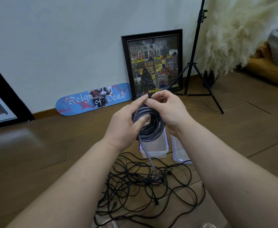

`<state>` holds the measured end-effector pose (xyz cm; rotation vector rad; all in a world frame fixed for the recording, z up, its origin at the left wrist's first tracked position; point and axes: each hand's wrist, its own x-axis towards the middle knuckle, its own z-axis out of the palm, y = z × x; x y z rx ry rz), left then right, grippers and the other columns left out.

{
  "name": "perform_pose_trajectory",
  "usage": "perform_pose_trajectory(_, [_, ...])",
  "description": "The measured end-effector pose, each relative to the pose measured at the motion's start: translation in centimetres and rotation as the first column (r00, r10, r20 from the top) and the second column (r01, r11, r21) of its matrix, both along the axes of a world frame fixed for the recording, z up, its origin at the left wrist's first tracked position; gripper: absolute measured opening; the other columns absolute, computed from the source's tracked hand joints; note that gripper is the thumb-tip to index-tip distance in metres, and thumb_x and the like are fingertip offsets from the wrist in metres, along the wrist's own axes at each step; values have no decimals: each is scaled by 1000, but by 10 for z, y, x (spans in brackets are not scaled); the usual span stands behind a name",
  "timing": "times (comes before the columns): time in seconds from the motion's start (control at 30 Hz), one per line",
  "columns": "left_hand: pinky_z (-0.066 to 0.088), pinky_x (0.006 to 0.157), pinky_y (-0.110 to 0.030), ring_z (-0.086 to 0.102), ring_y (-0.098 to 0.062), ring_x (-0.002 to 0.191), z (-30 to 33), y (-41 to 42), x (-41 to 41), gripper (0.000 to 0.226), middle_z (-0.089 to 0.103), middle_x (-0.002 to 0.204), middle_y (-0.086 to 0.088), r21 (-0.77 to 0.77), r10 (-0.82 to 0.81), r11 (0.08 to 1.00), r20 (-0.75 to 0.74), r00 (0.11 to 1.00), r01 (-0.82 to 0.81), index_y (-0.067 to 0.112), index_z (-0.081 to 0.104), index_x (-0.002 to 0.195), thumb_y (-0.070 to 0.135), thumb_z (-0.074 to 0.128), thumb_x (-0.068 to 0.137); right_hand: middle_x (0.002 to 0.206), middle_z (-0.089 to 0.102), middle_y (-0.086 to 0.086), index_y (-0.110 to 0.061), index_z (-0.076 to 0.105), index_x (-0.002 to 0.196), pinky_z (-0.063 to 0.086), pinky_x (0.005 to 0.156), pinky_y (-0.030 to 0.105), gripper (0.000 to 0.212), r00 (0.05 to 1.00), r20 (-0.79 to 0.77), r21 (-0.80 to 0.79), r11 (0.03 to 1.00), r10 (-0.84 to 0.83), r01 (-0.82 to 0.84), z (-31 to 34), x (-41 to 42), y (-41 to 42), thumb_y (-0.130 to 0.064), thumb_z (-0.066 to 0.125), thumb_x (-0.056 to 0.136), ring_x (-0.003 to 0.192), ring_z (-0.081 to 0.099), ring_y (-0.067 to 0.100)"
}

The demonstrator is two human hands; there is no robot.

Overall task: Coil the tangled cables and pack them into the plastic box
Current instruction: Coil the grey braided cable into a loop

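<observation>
the grey cable is coiled in loops around the left hand, fingers curled through the coil. the right hand pinches it at the top. both forearms reach forward above the plastic box and the black cables on the floor.

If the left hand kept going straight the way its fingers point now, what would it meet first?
Its fingers point up and right across the grey braided coil held by the left hand, so it would likely meet the right hand first; their fingertips look nearly touching already, though depth is unclear.
</observation>
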<state>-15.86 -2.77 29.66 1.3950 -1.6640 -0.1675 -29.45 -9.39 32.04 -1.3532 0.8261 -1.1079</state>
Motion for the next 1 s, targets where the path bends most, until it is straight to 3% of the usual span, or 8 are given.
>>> perform_pose_trajectory(0.17, [40,93,-8,56,1,106,-5,-9,-3,40,60,113,22,-65,155,985,-108,982,-162,22,58,132,25,64,93,72,59,-3,-19,56,72,50,71,39,17,937,-163,-348,907,-308,237,7,-9,1,-17,70,82,69,55,13])
perform_pose_trajectory(0.27, [38,84,-2,55,4,97,-7,-12,4,35,58,104,23,-93,221,966,-192,956,-242,22,58,128,23,63,94,65,65,5,-11,61,67,53,69,41,29,903,-427,-359,926,-54,-115,14,-14,13,-34,72,80,65,62,23])
perform_pose_trajectory(0.37, [42,82,-8,56,2,91,-10,-14,11,34,61,99,18,-99,283,943,-258,924,-317,22,58,126,25,62,93,66,70,1,-15,64,75,54,68,32,25,666,-741,-278,863,87,-422,11,-7,26,-36,75,80,63,67,14])
perform_pose_trajectory(0.5, [46,86,-20,59,-4,93,-12,-14,16,35,61,98,20,-100,315,928,-309,898,-359,23,58,127,30,59,92,70,68,-6,-17,70,99,52,65,23,11,687,-718,-289,852,109,-437,14,-1,28,-18,62,91,60,63,7])
perform_pose_trajectory(0.67, [38,78,-2,58,0,86,-12,-11,35,32,60,97,17,-89,403,880,-380,833,-466,18,57,128,22,60,97,53,47,-6,0,73,89,32,47,16,26,848,-530,-376,896,1,-236,28,-7,17,-20,57,96,45,34,4])
perform_pose_trajectory(0.73, [36,75,1,56,9,83,-12,-11,44,30,58,93,22,-78,432,860,-417,800,-505,17,57,127,21,59,97,61,55,-1,-3,72,90,41,51,21,22,875,-483,-371,911,-25,-179,30,-14,11,-17,57,95,48,42,5])
perform_pose_trajectory(0.9, [36,79,0,56,-5,90,-15,-12,45,30,59,97,19,-78,435,857,-420,797,-509,19,57,127,21,59,97,89,69,-2,-20,62,92,45,49,14,16,698,-716,-274,905,35,-326,18,0,16,-9,51,92,74,68,15])
perform_pose_trajectory(1.0, [40,83,-10,58,-8,94,-16,-14,39,33,62,101,11,-95,423,866,-385,820,-491,19,58,128,25,60,96,94,71,1,-18,65,106,51,74,28,19,666,-745,-312,893,-18,-324,17,14,21,-21,51,94,90,63,19])
